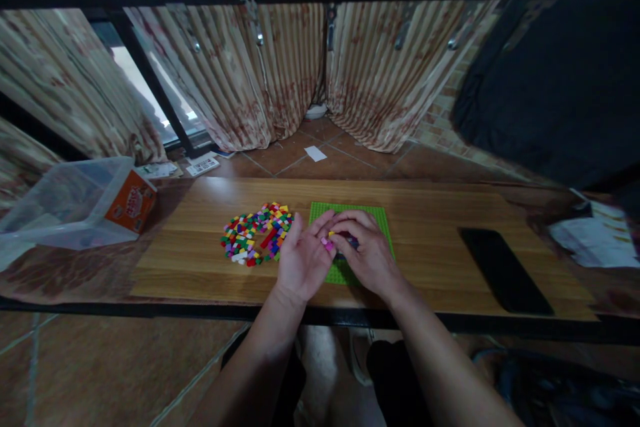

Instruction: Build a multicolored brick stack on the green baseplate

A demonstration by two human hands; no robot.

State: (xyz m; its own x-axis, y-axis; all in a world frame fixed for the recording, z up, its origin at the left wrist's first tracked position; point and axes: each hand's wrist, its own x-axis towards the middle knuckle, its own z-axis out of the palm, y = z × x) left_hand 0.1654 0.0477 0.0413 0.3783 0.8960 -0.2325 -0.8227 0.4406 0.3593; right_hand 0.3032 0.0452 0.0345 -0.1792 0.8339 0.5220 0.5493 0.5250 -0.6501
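My left hand [306, 257] is turned palm up, fingers stretched toward the right, and small pink toy bricks [327, 243] rest on it by the fingers. Over those fingers bends my right hand [369, 247], thumb and fingertips drawn together at the bricks; whatever it pinches is too small to tell. A speck of yellow brick [331, 233] shows by its fingertips. Both hands are above a green studded baseplate [350, 207], and they hide much of its middle. Dark pieces partly show under the right hand. Left of my hands lies a loose pile of mixed-colour toy bricks [250, 230].
The wooden board [430, 233] lies on a low table. A black flat panel [505, 270] is at its right, with papers [590, 233] beyond. A clear plastic bin [75, 207] with an orange label stands at left. Striped curtains [280, 73] hang behind.
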